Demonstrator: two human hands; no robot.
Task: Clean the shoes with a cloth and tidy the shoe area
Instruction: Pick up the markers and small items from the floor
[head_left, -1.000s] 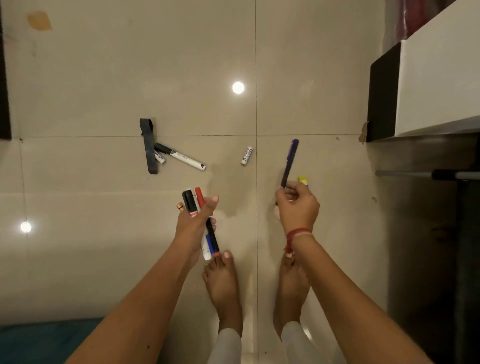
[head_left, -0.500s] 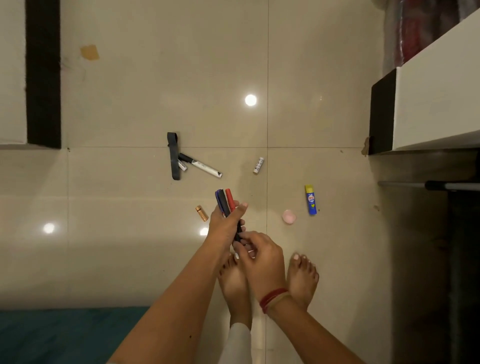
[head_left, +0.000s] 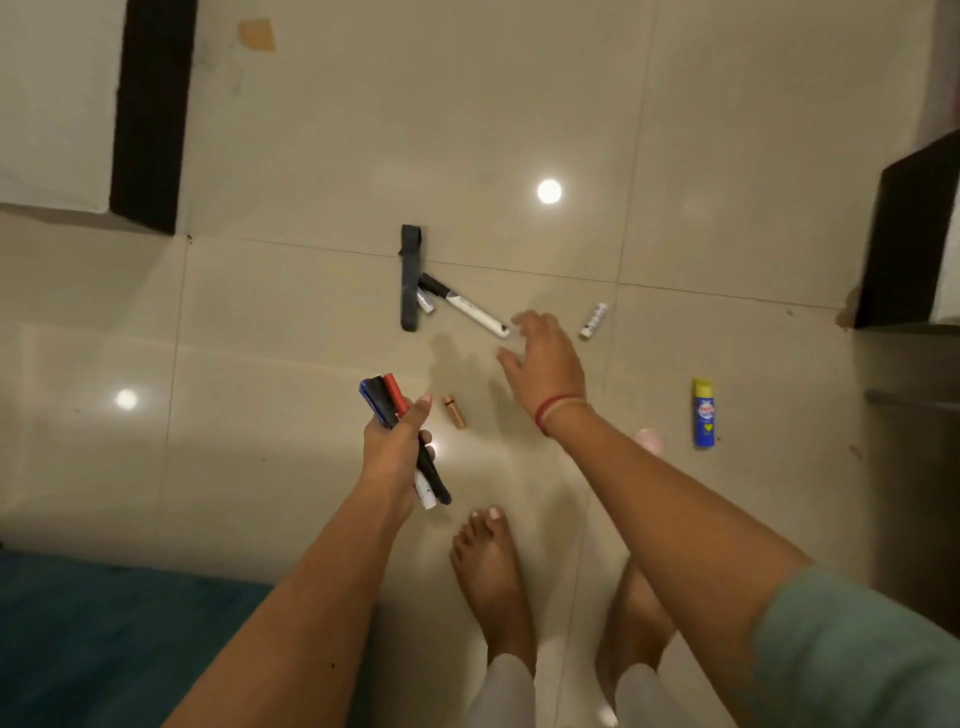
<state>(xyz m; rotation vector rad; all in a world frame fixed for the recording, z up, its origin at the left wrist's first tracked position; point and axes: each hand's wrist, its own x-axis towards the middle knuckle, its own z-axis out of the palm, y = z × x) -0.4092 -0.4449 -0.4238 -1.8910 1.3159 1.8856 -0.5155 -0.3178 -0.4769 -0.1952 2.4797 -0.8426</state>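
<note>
Seen from the head camera, the left hand (head_left: 393, 452) is clenched round a bundle of markers (head_left: 385, 402), their red, black and blue caps sticking out above the thumb. The right hand (head_left: 546, 364) hovers released, fingers spread, holding nothing, just beside the end of a white marker (head_left: 470, 309) on the tiled floor (head_left: 260, 415). That marker's black cap touches a dark strap (head_left: 410, 278); a small white tube (head_left: 594, 320), a copper cylinder (head_left: 454, 410) and a blue glue stick (head_left: 703, 414) lie apart around it.

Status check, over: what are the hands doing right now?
Left hand grips marker bundle. Right hand open near white marker on floor. Nothing between them.
</note>
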